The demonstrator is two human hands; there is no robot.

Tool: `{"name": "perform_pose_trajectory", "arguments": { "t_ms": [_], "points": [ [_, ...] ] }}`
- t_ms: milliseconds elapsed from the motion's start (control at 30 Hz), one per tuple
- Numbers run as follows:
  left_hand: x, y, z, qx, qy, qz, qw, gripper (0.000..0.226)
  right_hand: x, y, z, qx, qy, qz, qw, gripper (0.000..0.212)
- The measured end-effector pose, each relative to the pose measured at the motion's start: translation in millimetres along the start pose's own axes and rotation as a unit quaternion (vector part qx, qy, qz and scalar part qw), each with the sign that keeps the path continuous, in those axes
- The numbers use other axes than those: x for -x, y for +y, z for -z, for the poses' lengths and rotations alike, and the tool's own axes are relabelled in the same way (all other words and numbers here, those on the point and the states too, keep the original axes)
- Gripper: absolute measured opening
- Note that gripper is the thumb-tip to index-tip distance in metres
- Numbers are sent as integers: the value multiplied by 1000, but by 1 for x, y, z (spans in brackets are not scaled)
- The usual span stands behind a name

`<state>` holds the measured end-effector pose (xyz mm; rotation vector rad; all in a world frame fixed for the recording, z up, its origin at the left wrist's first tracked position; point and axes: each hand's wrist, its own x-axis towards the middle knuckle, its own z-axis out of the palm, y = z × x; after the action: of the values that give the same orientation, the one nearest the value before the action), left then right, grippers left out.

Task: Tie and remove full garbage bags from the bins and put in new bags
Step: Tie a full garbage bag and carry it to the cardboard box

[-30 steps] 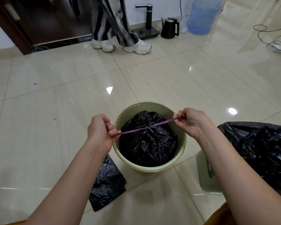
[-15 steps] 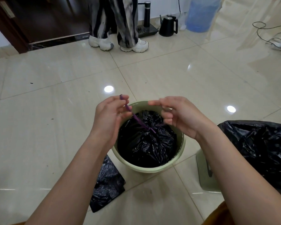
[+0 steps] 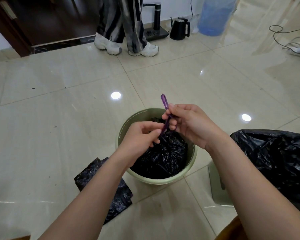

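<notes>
Single view only, from a head-worn wide-angle camera looking forward and steeply down; no second view shares the scene. Both forearms enter from the bottom edge, and the left hand [image 3: 139, 135] and right hand [image 3: 189, 123] meet near frame centre, close to the lens. Directly beneath the hands is the bin [image 3: 123, 134], seen from above so that its rim shows as a near-full oval. The floor [image 3: 59, 118] fills most of the frame and runs away beyond the hands. A doorway [image 3: 47, 19] and a standing person's shoes [image 3: 109, 45] lie well beyond the hands, at the top edge. Tile lines curve toward the frame edges.
</notes>
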<state>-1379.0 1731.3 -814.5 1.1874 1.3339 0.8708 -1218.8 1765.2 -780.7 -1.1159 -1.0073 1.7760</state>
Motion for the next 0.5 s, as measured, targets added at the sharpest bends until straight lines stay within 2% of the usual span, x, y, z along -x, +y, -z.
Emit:
{"name": "perform_pose_trajectory", "arguments": {
  "t_ms": [200, 333, 400, 500],
  "points": [
    [-2, -3, -8, 8, 53, -25, 998, 20, 0, -3, 3, -28, 44, 12, 999, 23],
    [0, -3, -7, 61, 59, -19, 996, 6, -1, -3, 9, -2, 127, 14, 992, 18],
    [1, -3, -7, 92, 48, -22, 994, 6, -1, -3, 12, 2, 156, 15, 988, 16],
    [0, -2, -6, 106, 69, -11, 992, 3, -2, -4, 12, 6, 189, 22, 982, 17]
  ]
}}
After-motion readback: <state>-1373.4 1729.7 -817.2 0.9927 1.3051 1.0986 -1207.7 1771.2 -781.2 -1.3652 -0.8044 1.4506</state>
